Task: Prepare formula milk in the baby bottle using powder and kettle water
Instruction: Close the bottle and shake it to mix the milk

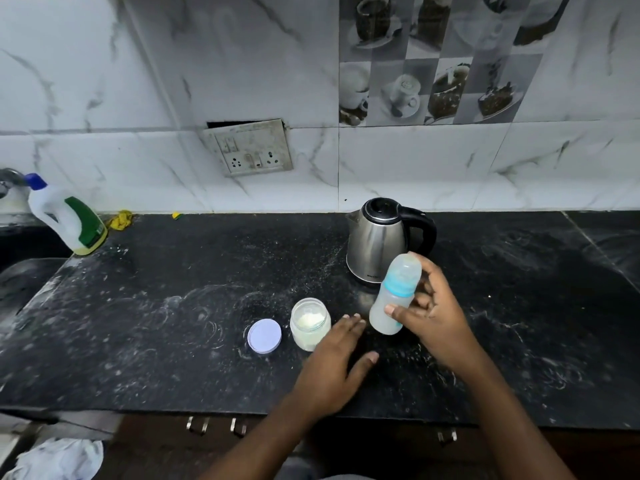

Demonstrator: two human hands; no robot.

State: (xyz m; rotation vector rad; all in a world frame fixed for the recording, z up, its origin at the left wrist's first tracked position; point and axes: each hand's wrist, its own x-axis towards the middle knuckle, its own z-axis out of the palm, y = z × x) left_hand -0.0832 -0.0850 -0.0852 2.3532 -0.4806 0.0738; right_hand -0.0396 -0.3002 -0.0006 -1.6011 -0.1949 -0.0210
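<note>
My right hand (433, 317) grips a translucent baby bottle (393, 296) with a blue collar and a clear cap on top, tilted and lifted just above the black counter (173, 323). Behind the bottle stands a steel kettle (377, 237) with a black handle and a shut lid. An open glass jar (310, 323) with pale yellow powder sits left of the bottle, and its white lid (264, 336) lies flat beside it. My left hand (336, 365) rests flat on the counter with straight fingers, right next to the jar.
A white detergent bottle (67, 220) with a blue cap leans at the counter's far left by a sink. A wall socket plate (251, 147) hangs loose on the marble tiles. The counter's front edge runs above drawer handles (214, 426).
</note>
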